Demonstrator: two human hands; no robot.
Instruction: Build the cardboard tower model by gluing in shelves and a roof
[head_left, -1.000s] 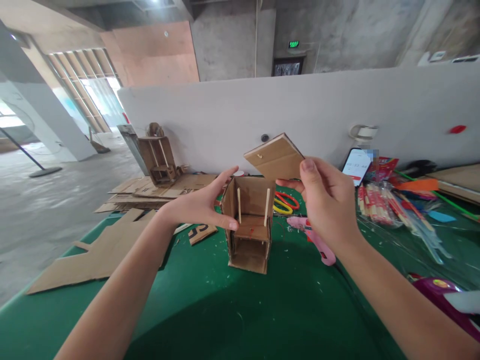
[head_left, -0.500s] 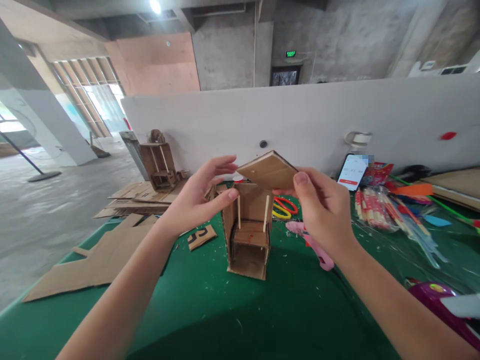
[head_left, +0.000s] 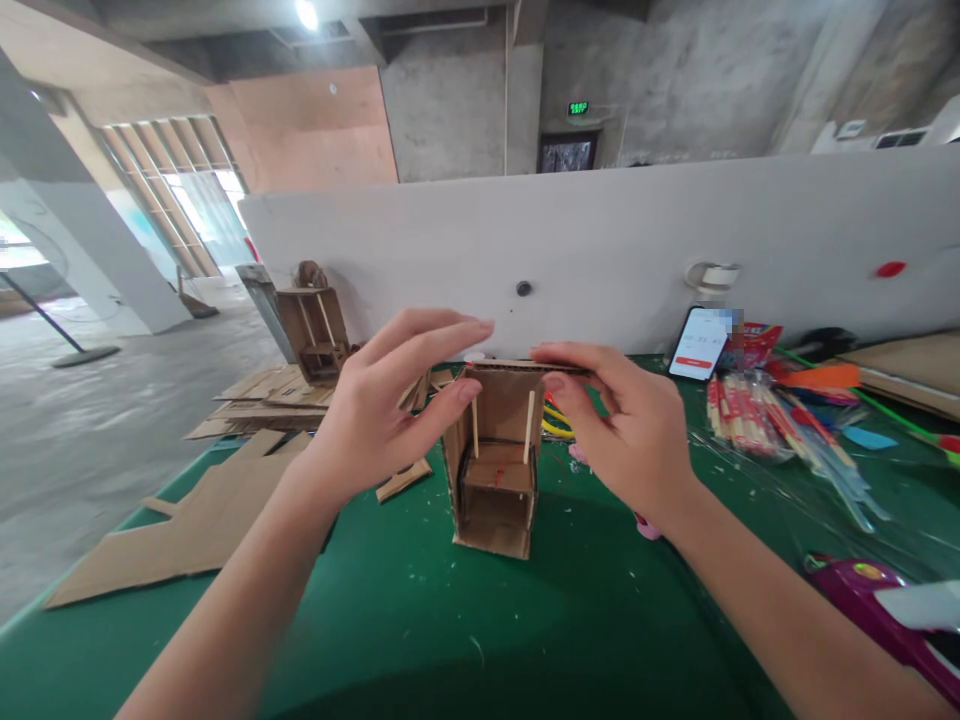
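A small open-fronted cardboard box (head_left: pixel 501 472) stands upright on the green table, with a shelf inside and two thin wooden sticks (head_left: pixel 529 425) rising from that shelf. Level across its top is a flat cardboard piece (head_left: pixel 517 367), seen almost edge-on; whether it fully rests on the box I cannot tell. My right hand (head_left: pixel 626 415) pinches the piece's right end, fingers above and thumb below. Beside the top left corner is my left hand (head_left: pixel 394 390), open, its thumb and fingers spread around that corner without a clear grip.
A pink glue gun (head_left: pixel 649 527) is mostly hidden behind my right hand. To the left lie cut cardboard sheets (head_left: pixel 180 515) and a similar cardboard model (head_left: pixel 311 330). A phone (head_left: pixel 701 342), bundled sticks (head_left: pixel 750 415) and a purple tool (head_left: pixel 870 600) are at the right.
The cardboard piece has tipped from facing me to nearly level and come down to the box top. My right hand turned with it; my left hand moved slightly, fingers over the corner.
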